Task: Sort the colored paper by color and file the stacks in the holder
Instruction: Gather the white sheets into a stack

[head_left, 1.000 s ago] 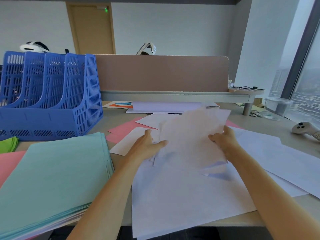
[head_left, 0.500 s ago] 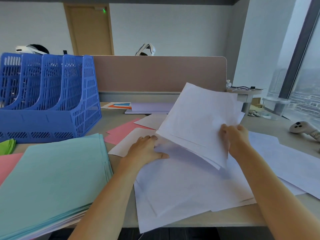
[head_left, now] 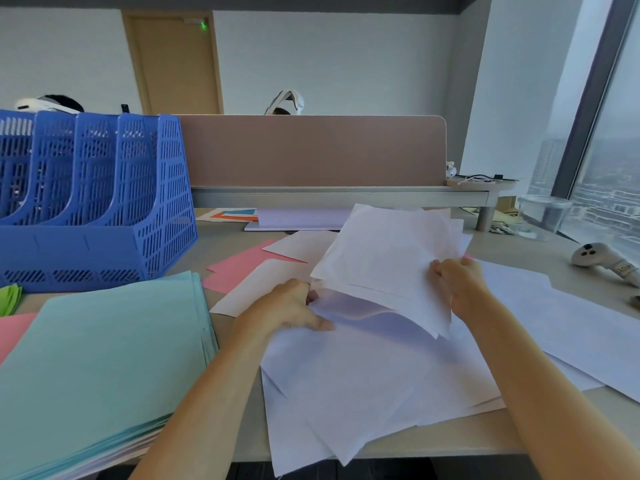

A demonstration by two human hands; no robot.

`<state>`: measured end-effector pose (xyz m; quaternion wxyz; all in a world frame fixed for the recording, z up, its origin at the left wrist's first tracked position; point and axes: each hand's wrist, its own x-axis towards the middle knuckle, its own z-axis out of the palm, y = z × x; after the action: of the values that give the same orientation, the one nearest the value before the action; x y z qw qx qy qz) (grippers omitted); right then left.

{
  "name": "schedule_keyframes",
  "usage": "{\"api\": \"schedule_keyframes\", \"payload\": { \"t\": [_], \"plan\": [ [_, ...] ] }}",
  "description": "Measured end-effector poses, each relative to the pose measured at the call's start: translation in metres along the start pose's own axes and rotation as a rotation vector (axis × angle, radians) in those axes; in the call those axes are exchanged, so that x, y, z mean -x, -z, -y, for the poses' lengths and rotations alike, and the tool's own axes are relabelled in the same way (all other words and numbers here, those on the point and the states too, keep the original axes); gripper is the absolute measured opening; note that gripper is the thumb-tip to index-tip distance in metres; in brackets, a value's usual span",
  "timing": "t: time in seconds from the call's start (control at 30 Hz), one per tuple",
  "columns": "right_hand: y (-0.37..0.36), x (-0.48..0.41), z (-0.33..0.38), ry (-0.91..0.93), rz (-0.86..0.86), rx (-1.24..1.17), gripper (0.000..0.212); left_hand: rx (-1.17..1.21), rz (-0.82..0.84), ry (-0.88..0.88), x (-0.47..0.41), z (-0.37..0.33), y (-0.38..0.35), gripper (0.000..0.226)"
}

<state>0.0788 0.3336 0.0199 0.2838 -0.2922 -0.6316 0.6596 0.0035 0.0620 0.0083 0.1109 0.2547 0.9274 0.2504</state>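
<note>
- The desk [head_left: 519, 247] is the biggest thing, and paper lies over most of it.
- The teal stack [head_left: 97, 368] sits at 8 o'clock. It is fairly neat, with its edges fanned a little. I think teal is sorted, but it is not filed yet.
- The blue holder [head_left: 104, 216] stands at 10 o'clock, behind the teal stack. No paper shows in its slots, so I think filing has not begun.
- The white pile [head_left: 363, 393] lies at 6 o'clock. It is loose and crooked and hangs over the near edge of the desk. More white paper lies at 4 o'clock. White looks like the colour being gathered now.
- The lifted sheets [head_left: 391, 258] are white too. They are held up at 1 o'clock, tilted above the white pile.
- The pink paper [head_left: 239, 268] lies at 11 o'clock, partly under white paper. Another bit of pink peeks out at 9 o'clock beside the teal stack. Pink has yet to be put together.
- The left hand [head_left: 287, 310] has its grip curled in on the lower left corner of the lifted sheets. Its thumb lies on the white pile.
- The right hand [head_left: 457, 285] has its grip pinching the right edge of the lifted sheets.
- The green paper [head_left: 10, 299] is a small bunch at 9 o'clock, just in front of the holder, not filed.
- The controller [head_left: 602, 259] lies at 3 o'clock, apart from the hands.
</note>
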Motion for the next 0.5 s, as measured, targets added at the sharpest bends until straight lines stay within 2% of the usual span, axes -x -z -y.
{"api": "schedule_keyframes", "payload": {
  "t": [0.1,0.2,0.37,0.5],
  "plan": [
    [-0.0003,0.0005,0.0007,0.004,0.004,-0.008,0.012,-0.016,-0.024,-0.042,0.0039,-0.0041,0.0011,0.046],
    [-0.0003,-0.0001,0.0000,0.007,-0.003,-0.006,0.016,-0.073,-0.070,-0.056,0.0062,-0.0079,0.0000,0.046],
    [0.0001,-0.0004,0.0002,0.006,-0.002,-0.002,0.012,-0.046,-0.024,0.087,0.0040,-0.0063,0.0057,0.064],
    [0.0006,0.0003,0.0008,0.005,-0.001,0.001,0.009,0.097,-0.046,0.156,-0.0026,0.0000,0.0098,0.046]
  ]
}}
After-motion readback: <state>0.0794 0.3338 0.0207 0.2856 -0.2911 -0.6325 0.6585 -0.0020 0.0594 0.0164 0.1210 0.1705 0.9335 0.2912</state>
